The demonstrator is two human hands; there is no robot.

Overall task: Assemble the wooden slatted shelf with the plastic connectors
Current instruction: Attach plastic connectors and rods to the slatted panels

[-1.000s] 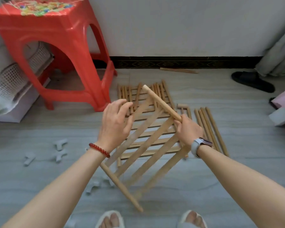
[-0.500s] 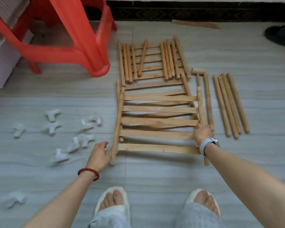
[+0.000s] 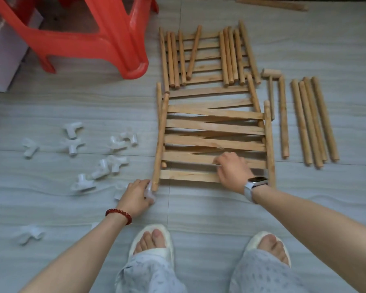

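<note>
At six o'clock on the slatted panel (image 3: 215,142), my right hand (image 3: 232,173) rests on the nearest slats, fingers curled over one; whether it truly grips I cannot tell. My left hand (image 3: 135,196) pinches a white plastic connector (image 3: 150,192) against the near end of the panel's left rail (image 3: 160,142). More connectors (image 3: 114,163) lie scattered on the floor (image 3: 72,102) toward nine o'clock. Loose dowels (image 3: 314,121) lie side by side at three o'clock, and a second slatted panel (image 3: 207,58) with rods across it sits at twelve. Toward eleven o'clock stands a red plastic stool (image 3: 106,37).
</note>
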